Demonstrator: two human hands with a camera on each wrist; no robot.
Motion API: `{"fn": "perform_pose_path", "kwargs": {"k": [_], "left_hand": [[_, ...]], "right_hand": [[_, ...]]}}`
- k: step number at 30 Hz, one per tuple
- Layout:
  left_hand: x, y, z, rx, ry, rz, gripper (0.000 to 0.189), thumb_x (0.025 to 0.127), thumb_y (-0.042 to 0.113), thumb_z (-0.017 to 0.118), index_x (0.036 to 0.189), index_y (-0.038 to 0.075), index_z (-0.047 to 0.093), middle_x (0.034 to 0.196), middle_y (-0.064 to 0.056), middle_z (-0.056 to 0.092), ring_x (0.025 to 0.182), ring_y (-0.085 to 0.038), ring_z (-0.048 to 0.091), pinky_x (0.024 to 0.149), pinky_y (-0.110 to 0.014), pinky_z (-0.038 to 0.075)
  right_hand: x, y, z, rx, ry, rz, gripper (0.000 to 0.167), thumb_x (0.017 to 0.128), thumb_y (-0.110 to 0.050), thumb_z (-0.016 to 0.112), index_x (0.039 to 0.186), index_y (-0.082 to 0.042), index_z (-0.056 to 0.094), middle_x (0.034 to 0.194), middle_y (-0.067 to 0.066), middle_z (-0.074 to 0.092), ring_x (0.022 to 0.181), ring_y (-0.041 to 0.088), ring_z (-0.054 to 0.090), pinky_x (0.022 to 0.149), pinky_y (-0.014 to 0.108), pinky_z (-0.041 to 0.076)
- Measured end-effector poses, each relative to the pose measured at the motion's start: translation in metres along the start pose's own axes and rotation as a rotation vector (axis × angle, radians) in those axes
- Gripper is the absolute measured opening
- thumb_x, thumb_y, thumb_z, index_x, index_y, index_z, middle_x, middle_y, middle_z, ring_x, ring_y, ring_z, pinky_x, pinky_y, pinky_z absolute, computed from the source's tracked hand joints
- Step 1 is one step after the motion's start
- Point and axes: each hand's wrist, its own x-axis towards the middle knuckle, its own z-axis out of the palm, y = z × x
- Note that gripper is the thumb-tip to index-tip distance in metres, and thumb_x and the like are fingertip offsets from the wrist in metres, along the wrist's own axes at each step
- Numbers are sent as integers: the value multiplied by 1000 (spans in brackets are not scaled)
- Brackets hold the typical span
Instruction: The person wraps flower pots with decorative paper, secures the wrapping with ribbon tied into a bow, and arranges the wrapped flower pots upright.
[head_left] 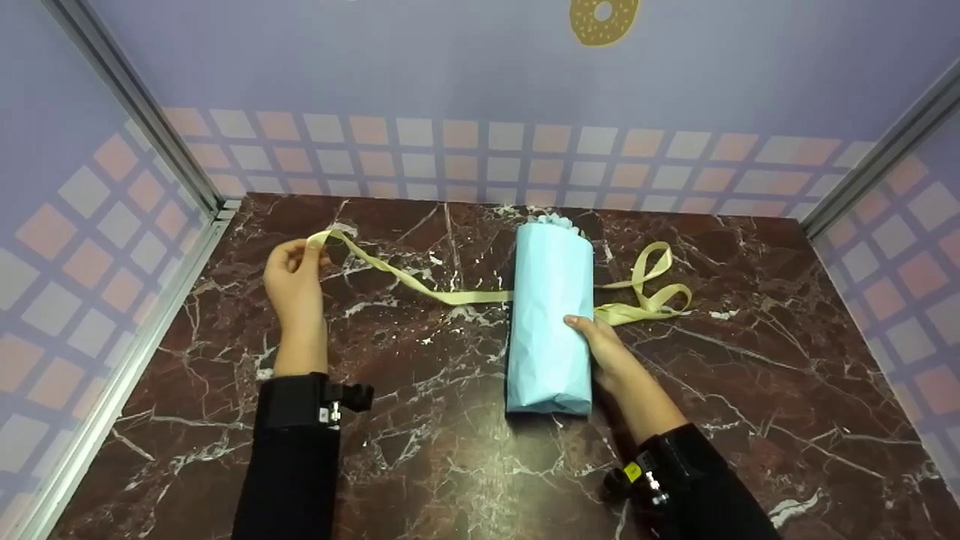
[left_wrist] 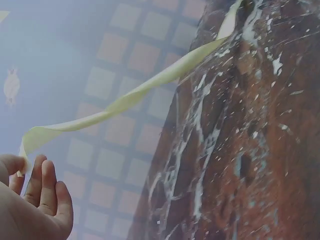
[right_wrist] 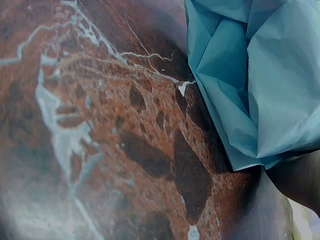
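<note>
A package wrapped in light-blue paper (head_left: pixel 551 322) lies lengthwise on the table, with pale ruffled bits (head_left: pixel 556 220) showing at its far end. Beneath it runs a yellow-green ribbon (head_left: pixel 469 297), crosswise, coming out on both sides. My left hand (head_left: pixel 295 283) pinches the ribbon's left end between thumb and index finger, raised above the table; the left wrist view shows the other fingers of that hand (left_wrist: pixel 42 200) loosely extended. My right hand (head_left: pixel 609 356) grips the package's right edge, thumb on top, the other fingers hidden. Folded paper at the package's near end (right_wrist: pixel 285 85) fills the right wrist view's upper right.
To the package's right, the ribbon's other part lies in loose loops (head_left: pixel 660 300). The dark red marbled table (head_left: pixel 420 420) is bounded by a back wall (head_left: pixel 480 75) with pink and white squares and by side panels (head_left: pixel 52 247).
</note>
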Motion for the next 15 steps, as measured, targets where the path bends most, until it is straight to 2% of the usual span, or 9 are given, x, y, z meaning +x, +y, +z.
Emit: {"fn": "perform_pose_path", "kwargs": {"k": [2,6,8,10,12,13,15], "left_hand": [[-6,1,7,53,-38,10,7,92,3,65,93,-2,60,92,-12,62,70,-13,61,73,-25,53],[-26,-5,33,84,-217,-69,7,93,-1,61,98,-5,57,113,-17,62,71,-12,67,74,-26,57],[-38,-14,50,73,-301,-105,7,93,-4,58,99,-6,54,114,-22,63,72,-15,69,74,-30,58],[-49,-24,67,120,-367,-105,9,92,-5,57,100,-5,53,104,-24,66,71,-17,69,73,-33,58],[-58,-36,82,276,-441,-73,15,88,-4,60,102,-3,55,92,-22,68,70,-19,67,69,-33,58],[-62,-42,89,388,-488,-53,19,87,-2,61,105,-2,56,91,-20,69,72,-21,66,68,-34,56],[-68,-53,102,676,-599,16,27,85,5,64,112,1,59,95,-17,69,81,-26,65,73,-36,54]], "right_hand": [[0,-1,-1,-2,13,5,47,91,-22,58,127,3,42,101,11,59,86,19,61,78,32,52],[0,-1,-2,-6,30,7,48,91,-22,59,128,3,42,101,11,59,86,19,60,78,31,51],[0,0,-1,-2,28,6,47,90,-23,60,125,3,43,100,10,59,85,19,61,77,31,51],[1,0,0,7,21,3,44,90,-22,60,123,3,44,100,10,59,85,19,61,77,31,51],[1,1,1,12,18,0,42,90,-22,60,121,3,45,100,10,59,85,19,61,78,31,51],[1,1,1,13,18,0,42,90,-22,60,120,3,46,100,10,59,85,19,61,78,31,51],[1,0,2,9,11,3,43,90,-22,60,121,3,46,101,11,59,86,20,61,79,32,51]]}}
